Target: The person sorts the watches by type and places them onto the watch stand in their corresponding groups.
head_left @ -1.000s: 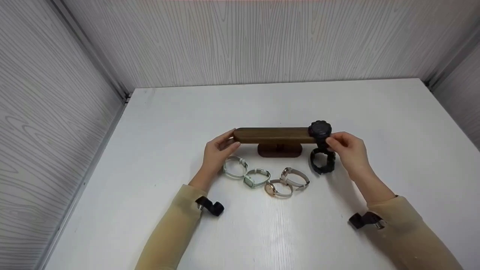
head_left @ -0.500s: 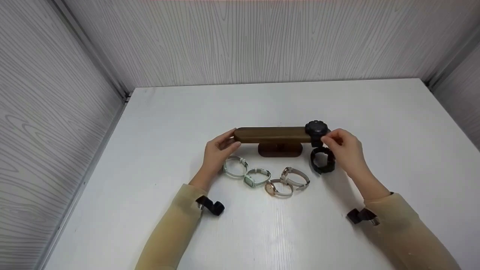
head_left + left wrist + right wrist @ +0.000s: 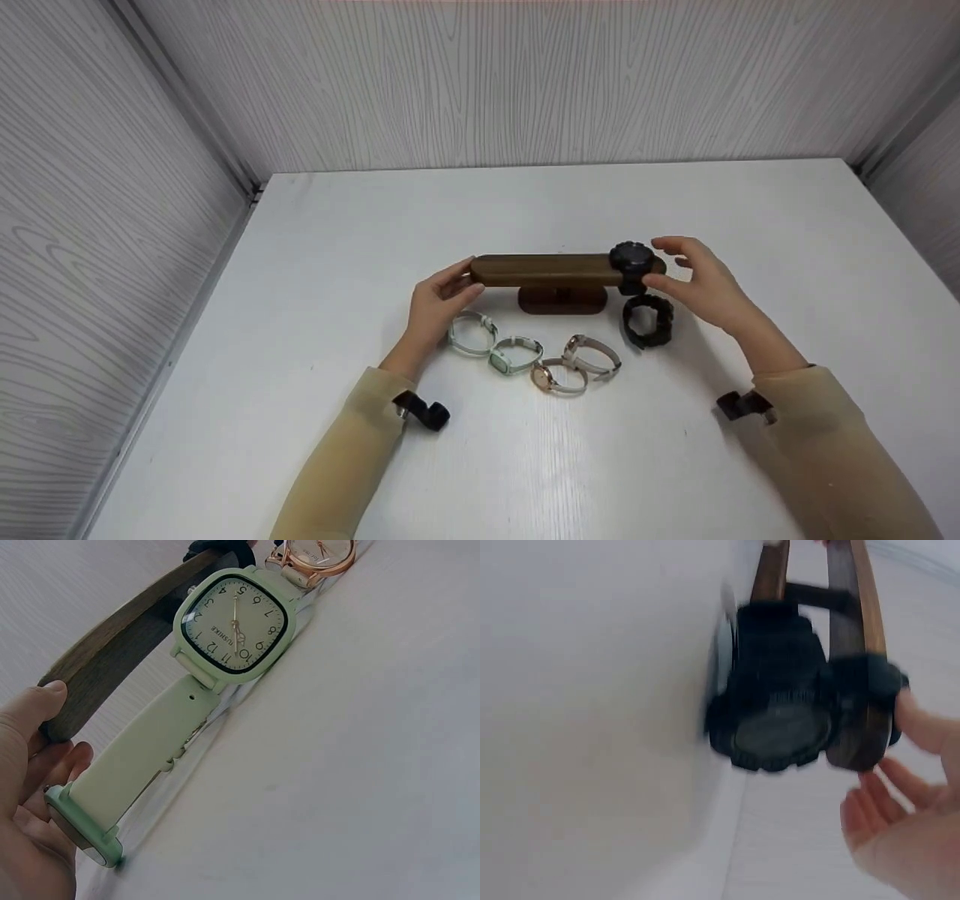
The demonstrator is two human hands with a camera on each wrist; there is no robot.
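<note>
A dark wooden watch stand (image 3: 547,271) has a bar above its reddish-brown base (image 3: 562,301). My left hand (image 3: 436,304) pinches the bar's left end between thumb and fingers. Around the bar's right end sits a black watch (image 3: 631,257), dial up. My right hand (image 3: 705,286) is beside it, thumb at the strap and fingers spread apart from the thumb. Below that end a second black watch (image 3: 780,727) stands on the table. Two pale green watches lie near my left hand; the square dial of one green watch (image 3: 235,626) shows in the left wrist view.
In front of the stand, a rose-gold watch (image 3: 541,377) with a pale strap lies close to a similar pale-strapped watch (image 3: 572,346). The white table (image 3: 450,480) meets wood-patterned panels (image 3: 525,90) at the back and sides.
The black watch on the bar has shifted slightly left, exposing the bar's right tip. My right hand has let go of it, opened its fingers and drawn back slightly. My left hand keeps its place.
</note>
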